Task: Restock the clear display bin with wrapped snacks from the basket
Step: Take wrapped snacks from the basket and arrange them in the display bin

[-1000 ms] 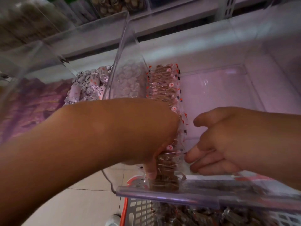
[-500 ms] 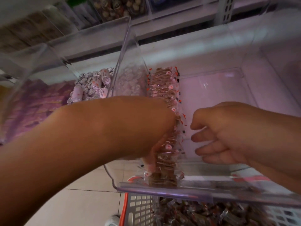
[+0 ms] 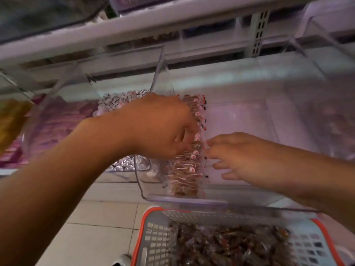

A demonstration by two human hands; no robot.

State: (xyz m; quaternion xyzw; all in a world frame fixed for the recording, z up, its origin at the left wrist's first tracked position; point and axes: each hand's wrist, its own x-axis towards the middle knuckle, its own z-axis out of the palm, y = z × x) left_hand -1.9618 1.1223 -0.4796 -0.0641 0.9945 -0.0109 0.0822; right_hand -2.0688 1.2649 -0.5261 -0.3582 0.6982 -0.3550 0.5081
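Hands meet over the clear display bin (image 3: 240, 120) in the head view, the only view on offer. Left hand (image 3: 163, 127) reaches across from the left, fingers curled down and pinching at the top of the row of wrapped snacks (image 3: 190, 150); its knuckles and wrist cover the far part of that row. Right hand (image 3: 236, 156) comes in from the right, fingers relaxed and spread, tips touching the row's right side, gripping nothing. The snacks stand packed on edge in one column along the bin's left wall, running from its back down to its front lip, brown pieces in clear wrap with small round white-and-red marks. Right of the column the bin floor shows bare pink-white. The bin's clear front lip blurs the bottom of the column.

Below the front lip sits the basket (image 3: 153, 237), grey mesh walls with an orange rim, heaped with more brown wrapped snacks (image 3: 230, 244). Left of the bin, just beyond its left wall, a neighbouring clear bin (image 3: 63, 104) holds silvery-white wrapped sweets (image 3: 117, 100), partly hidden by the left forearm. Further left lie purple packets (image 3: 55, 127), blurred. A white shelf (image 3: 172, 20) crosses above, and pale floor tiles (image 3: 99, 227) show at lower left.
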